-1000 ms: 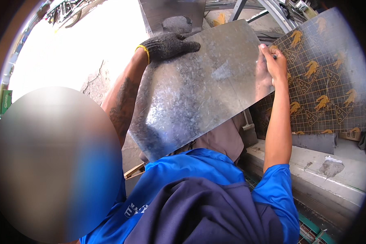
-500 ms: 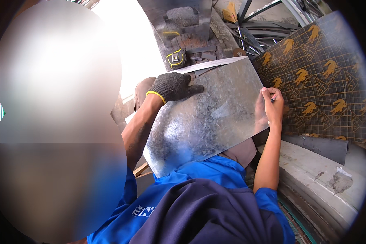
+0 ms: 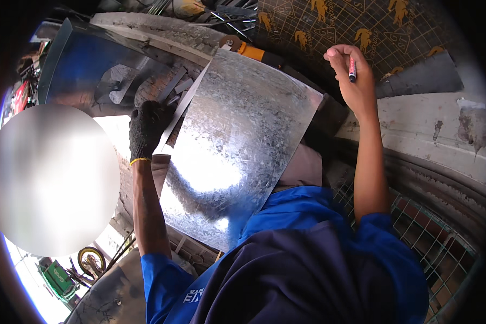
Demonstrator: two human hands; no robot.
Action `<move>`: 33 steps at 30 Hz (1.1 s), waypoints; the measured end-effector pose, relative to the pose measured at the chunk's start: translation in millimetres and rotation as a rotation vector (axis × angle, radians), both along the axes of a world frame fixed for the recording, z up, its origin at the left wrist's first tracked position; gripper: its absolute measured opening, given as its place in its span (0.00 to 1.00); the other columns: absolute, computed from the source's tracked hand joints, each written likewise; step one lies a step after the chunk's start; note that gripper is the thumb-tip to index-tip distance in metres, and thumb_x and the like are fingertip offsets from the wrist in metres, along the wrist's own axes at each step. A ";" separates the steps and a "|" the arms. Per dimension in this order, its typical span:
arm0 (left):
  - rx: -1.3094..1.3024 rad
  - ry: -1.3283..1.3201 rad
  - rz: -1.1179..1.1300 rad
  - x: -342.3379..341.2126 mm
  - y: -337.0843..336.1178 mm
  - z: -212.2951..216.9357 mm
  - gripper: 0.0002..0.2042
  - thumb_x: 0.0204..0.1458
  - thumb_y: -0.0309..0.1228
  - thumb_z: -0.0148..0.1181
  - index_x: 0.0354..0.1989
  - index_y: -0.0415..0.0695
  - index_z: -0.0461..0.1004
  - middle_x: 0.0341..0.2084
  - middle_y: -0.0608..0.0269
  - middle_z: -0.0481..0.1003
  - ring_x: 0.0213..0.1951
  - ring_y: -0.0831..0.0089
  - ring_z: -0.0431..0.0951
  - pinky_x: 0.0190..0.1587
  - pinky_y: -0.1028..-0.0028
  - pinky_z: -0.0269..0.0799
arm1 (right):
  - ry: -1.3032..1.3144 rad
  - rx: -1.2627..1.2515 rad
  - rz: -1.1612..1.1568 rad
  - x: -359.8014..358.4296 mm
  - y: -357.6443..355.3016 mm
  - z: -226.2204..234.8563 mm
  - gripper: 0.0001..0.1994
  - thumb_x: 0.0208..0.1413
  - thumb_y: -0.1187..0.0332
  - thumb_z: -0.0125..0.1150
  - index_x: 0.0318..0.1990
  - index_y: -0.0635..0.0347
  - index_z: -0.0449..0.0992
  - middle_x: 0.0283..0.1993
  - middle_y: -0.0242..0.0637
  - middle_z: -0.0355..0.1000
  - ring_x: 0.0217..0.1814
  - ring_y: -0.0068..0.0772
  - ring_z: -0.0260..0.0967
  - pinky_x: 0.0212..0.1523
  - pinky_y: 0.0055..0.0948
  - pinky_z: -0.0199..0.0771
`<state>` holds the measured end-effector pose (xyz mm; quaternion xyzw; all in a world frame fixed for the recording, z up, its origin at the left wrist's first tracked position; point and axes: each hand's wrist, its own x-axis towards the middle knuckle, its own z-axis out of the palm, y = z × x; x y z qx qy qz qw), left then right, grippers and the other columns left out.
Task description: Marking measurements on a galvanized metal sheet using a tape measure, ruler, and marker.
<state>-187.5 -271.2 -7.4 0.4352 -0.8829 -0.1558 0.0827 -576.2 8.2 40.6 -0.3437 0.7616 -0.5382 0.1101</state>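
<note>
A large shiny galvanized metal sheet (image 3: 237, 119) lies across my lap, tilted, with bright glare on its lower left part. My left hand (image 3: 148, 129), in a dark knitted glove with a yellow cuff, is beyond the sheet's left edge. Its fingers are curled in beside the metal scraps; what they grip is hidden by the dark glove. My bare right hand (image 3: 356, 75) is raised off the sheet, past its right corner. It holds a red and white marker (image 3: 352, 69) with a black end pointing down toward me.
Beyond the sheet lies an orange and black angle grinder (image 3: 251, 51) with a disc. Metal offcuts (image 3: 173, 83) lie near a dark reflective metal panel (image 3: 92, 70). A patterned black board (image 3: 335, 27), a concrete ledge (image 3: 416, 119) and a wire grid (image 3: 421, 227) are at right.
My left hand has left the sheet and reached to where a tape measure lay. My right hand has lifted off the sheet's edge with the marker. The view has turned.
</note>
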 end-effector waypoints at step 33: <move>1.496 -0.036 -0.337 -146.6 111.1 80.1 0.37 0.47 0.24 0.76 0.68 0.41 0.66 0.50 0.58 0.79 0.46 0.75 0.79 0.44 0.73 0.81 | -0.294 -0.125 0.399 132.4 32.4 -5.1 0.15 0.59 0.70 0.70 0.48 0.58 0.71 0.44 0.37 0.76 0.47 0.33 0.78 0.48 0.35 0.80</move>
